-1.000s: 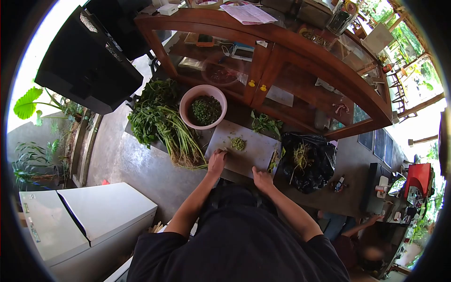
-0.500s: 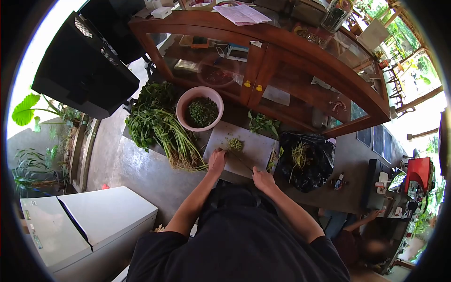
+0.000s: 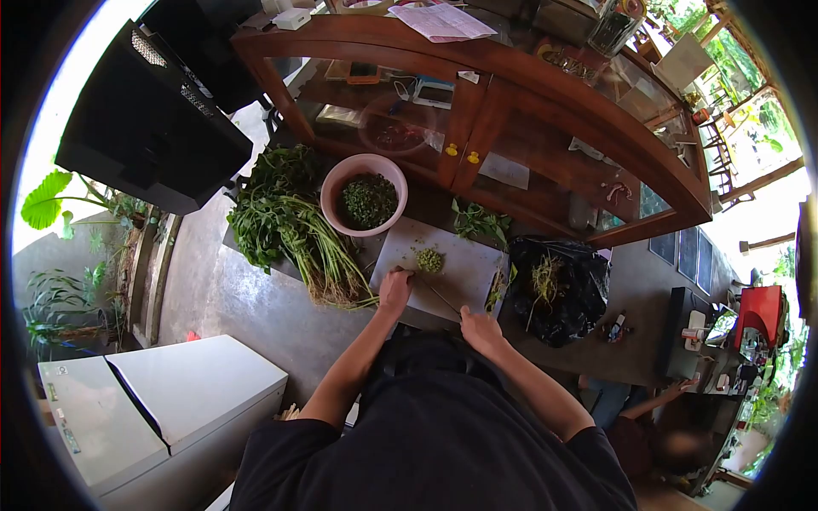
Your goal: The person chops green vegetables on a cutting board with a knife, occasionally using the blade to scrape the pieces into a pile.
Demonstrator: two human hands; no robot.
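My right hand (image 3: 482, 331) is wrapped round the handle of a knife (image 3: 444, 300), low on the right of a pale cutting board (image 3: 396, 245). The blade slants across the board towards my left hand (image 3: 394, 290). That hand is closed at the board's left edge, its fingertips by the blade's far end; what they pinch is too small to make out. Just beyond the blade lies a small heap of chopped green stems (image 3: 430, 259). A pink bowl (image 3: 327, 211) of chopped greens (image 3: 368, 203) stands behind the board. Long-stemmed leafy greens (image 3: 285, 213) lie to the left.
Leafy sprigs (image 3: 479, 221) rest at the board's back right. A black plastic bag (image 3: 575, 311) with stem scraps (image 3: 546, 281) is on the right. A wooden glass-door cabinet (image 3: 464, 111) closes off the back. Another person (image 3: 635, 426) is at lower right, a white fridge (image 3: 196, 383) at lower left.
The knife handle and my right hand have shifted very slightly to the right and down. My left hand stays nearly where it was. The whole view has moved a little.
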